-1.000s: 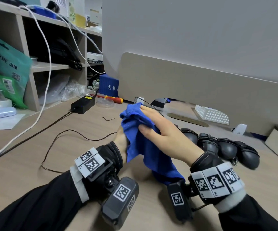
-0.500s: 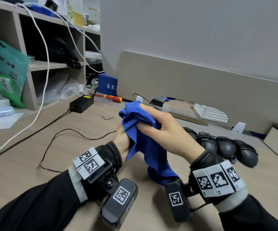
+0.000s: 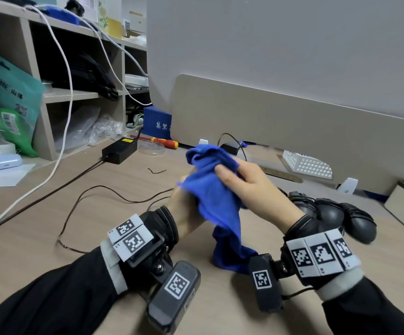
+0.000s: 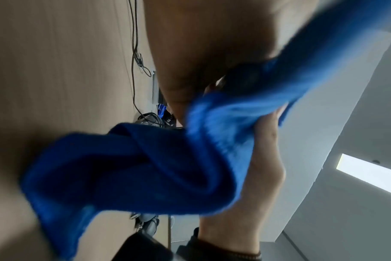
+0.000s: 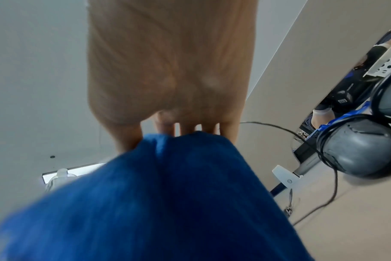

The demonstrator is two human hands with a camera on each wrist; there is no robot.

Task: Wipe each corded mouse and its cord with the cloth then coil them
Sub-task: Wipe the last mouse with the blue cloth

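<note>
A blue cloth (image 3: pixel 214 192) is bunched between both hands above the desk. My left hand (image 3: pixel 184 213) grips a dark mouse (image 4: pixel 243 77) under the cloth; in the head view the mouse is hidden. My right hand (image 3: pixel 256 189) pinches the cloth (image 5: pixel 156 203) against it from the right, thumb on top. The cloth's lower end touches the desk. A thin brown cord (image 3: pixel 114 192) runs over the desk from the left up to my left hand. Several dark mice with cords wound round them (image 3: pixel 331 213) lie in a row just right of my right wrist.
A black power adapter (image 3: pixel 120 151), a red and yellow screwdriver (image 3: pixel 162 142) and a blue box (image 3: pixel 157 125) lie at the back left. A white perforated basket (image 3: pixel 307 164) stands by the beige partition (image 3: pixel 293 122). Shelves and a thick white cable (image 3: pixel 68 93) fill the left.
My right hand has slid the cloth a little up and to the right over what my left hand holds. The left hand has turned slightly and looks blurred.
</note>
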